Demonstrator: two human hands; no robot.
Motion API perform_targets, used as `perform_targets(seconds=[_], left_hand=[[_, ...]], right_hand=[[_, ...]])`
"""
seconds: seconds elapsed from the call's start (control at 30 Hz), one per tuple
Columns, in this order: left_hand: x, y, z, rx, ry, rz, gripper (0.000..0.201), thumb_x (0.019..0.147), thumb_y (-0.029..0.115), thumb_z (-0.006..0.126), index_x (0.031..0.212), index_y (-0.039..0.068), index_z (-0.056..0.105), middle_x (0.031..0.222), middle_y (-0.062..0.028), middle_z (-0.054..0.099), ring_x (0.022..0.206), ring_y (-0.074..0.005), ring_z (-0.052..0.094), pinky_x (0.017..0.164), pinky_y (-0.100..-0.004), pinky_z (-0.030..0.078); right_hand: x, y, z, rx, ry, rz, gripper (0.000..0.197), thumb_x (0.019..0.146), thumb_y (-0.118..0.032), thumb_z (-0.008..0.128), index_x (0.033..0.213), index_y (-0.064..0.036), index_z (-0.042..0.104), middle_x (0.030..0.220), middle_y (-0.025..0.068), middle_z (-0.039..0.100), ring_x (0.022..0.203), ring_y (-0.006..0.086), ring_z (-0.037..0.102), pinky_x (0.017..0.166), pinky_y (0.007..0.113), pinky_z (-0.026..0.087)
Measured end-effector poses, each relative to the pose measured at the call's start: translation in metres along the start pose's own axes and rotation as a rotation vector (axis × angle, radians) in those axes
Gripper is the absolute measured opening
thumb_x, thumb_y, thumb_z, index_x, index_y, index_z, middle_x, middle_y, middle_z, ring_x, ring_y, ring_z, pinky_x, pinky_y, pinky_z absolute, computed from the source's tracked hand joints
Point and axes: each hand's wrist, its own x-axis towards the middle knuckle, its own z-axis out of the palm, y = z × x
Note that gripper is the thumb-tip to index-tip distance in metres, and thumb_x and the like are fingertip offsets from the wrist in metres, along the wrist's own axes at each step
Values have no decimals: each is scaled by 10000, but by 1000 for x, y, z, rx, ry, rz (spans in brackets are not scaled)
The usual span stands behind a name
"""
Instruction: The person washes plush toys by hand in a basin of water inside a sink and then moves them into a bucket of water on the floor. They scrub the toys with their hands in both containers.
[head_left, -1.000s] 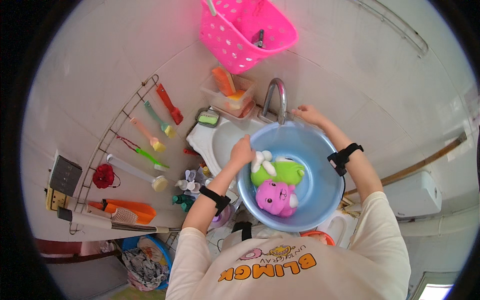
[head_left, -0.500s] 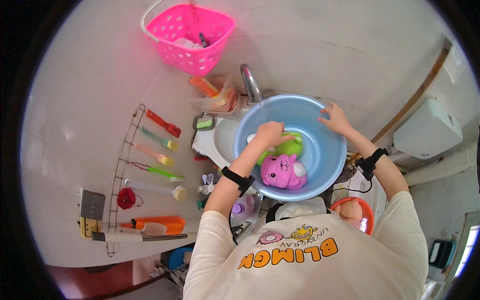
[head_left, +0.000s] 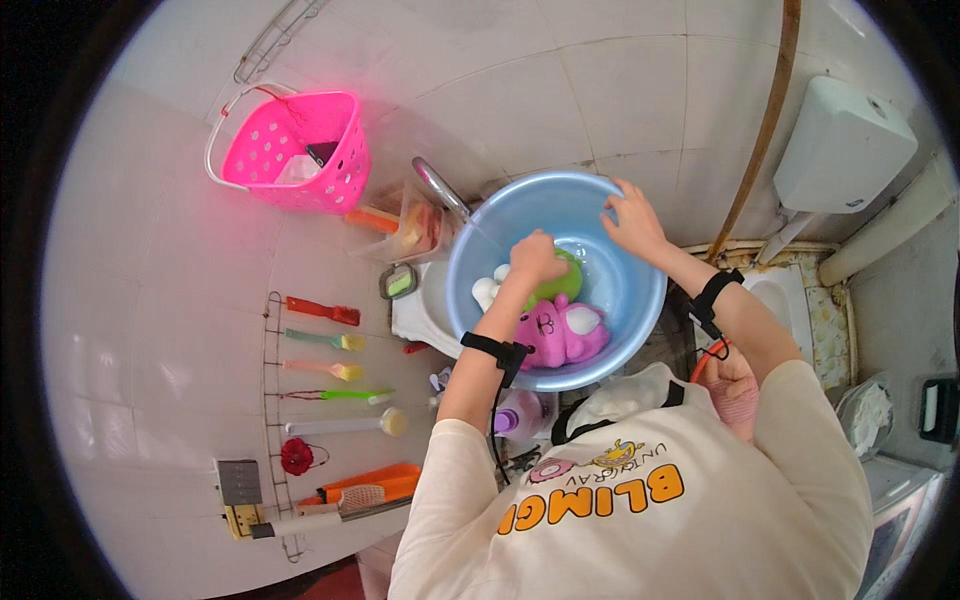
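Observation:
A light-blue plastic basin [head_left: 630, 350] rests over the white sink, beneath the curved metal tap [head_left: 440, 188]. In it lie a pink plush toy [head_left: 565, 332] with a small drawn face, a green plush toy [head_left: 562, 284] behind it, and a white rounded piece [head_left: 487, 290] at the left. My left hand [head_left: 538, 258] reaches into the basin with curled fingers closed on the green toy; its fingertips are partly hidden. At the basin's far right rim, my right hand [head_left: 634, 220] grips the edge, thumb on the inner side. Black straps circle both forearms.
A pink basket [head_left: 345, 170] hangs on the wall above a clear sponge box [head_left: 418, 222]. Several brushes [head_left: 335, 341] hang on the left wall rack. A purple-capped bottle [head_left: 518, 415] stands near my body. At right are a wooden pole [head_left: 765, 130] and a white cistern [head_left: 845, 145].
The view has turned and shifted, showing more on the right. My left fingers have curled in over the green toy. My right hand has closed more on the rim.

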Motion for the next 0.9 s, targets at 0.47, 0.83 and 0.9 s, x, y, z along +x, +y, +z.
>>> perform_targets(seconds=[0.47,0.83,0.9], left_hand=[[-24,-36,-36,-1592,288,-309,96,795,130,609,835,47,582,749,24,550,658,-66,488,562,-203,352],[-3,-50,-36,-659,-296,-87,435,679,33,674,1095,36,548,845,-72,597,859,-195,600,747,-305,481],[3,-51,-33,-209,115,-27,603,607,48,714,1174,74,510,902,-115,564,912,-276,585,770,-371,484]], right_hand=[[-4,-1,-2,0,22,26,154,732,-132,629,801,2,598,1231,209,468,1116,366,456,920,420,401],[0,-1,1,-38,36,-9,131,715,-112,626,768,1,589,1233,210,467,1080,369,475,889,425,415],[-1,-1,1,-33,38,-5,132,713,-113,626,766,2,588,1237,214,464,1085,370,472,892,426,413]])
